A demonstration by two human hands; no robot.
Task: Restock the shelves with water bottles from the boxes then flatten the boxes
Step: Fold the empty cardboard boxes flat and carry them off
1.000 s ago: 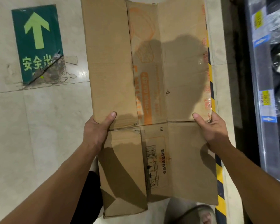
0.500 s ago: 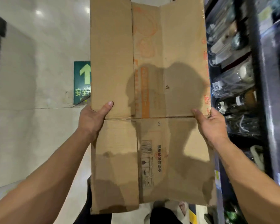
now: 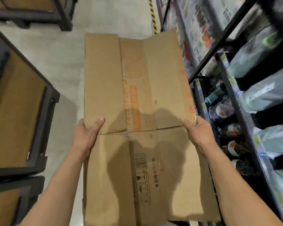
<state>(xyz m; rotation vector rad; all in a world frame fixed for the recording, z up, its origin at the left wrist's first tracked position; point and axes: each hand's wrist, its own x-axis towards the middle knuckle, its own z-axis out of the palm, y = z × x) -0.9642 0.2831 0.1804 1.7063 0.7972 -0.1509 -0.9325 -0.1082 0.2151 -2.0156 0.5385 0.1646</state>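
- This box (image 3: 137, 103) looks pretty much done: it's one flat sheet of cardboard, flaps spread out, orange print and a barcode facing up.
- It isn't lying on anything. It's held up in the aisle over the pale floor (image 3: 64, 66), between the shelves (image 3: 232, 88) on the right and some dark-framed, wood-topped stands (image 3: 18, 108) on the left.
- Left hand (image 3: 84, 136) has the left edge about halfway down, right at the fold line. Its fingers (image 3: 98, 123) are clamped on the cardboard, thumb on top and the rest tucked underneath out of sight.
- Right hand (image 3: 198, 134) does the same on the right edge: thumb lying on top, the other fingers hidden below, so it's pinching the sheet too.
- The shelves have stuff on them, bottles (image 3: 222, 111) and clear wrapped packs, but it's blurry. I can't tell if the water section is fully stocked.
- No full boxes in view, and no pile of flat ones either.
- My guess: restocking from this box is over and flattening is basically finished. What's left is putting the sheet down somewhere, plus any other boxes out of view.
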